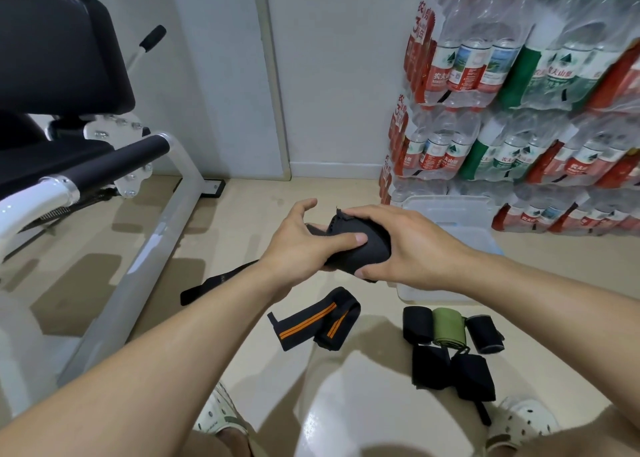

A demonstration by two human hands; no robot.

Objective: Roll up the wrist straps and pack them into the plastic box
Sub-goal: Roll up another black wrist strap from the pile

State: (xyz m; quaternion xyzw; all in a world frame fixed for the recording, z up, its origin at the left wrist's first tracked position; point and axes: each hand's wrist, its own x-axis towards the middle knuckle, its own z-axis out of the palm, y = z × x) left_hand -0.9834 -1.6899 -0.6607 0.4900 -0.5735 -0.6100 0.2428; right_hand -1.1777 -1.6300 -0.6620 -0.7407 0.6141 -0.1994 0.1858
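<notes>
We take the plastic box (481, 235) on the floor as our landmark. Far to its left stands a gym bench (65, 86) on a pale metal frame. Nearer, left of the box, a loose black strap (221, 281) trails across the floor, and a striped strap (318, 321) with orange lines lies flat and unrolled in front of the box's left corner.

Just left of the box and above the floor, our left hand (298, 245) curls round the black roll (360, 245), thumb pressed flat across its face. Our right hand (408, 245) grips the roll from the other side, fingers wrapped over the top and thumb tucked beneath. Both hands hold it; neither is free.

We judge the strap soft, light and springy: it will likely uncoil if pressure slackens, so the hold belongs across the outer end of the winding, pinching the tail down.

In front of the box sit the finished rolls (450, 349), black ones and one green, touching one another. Behind and right of it rise stacked water bottle packs (519, 86).
</notes>
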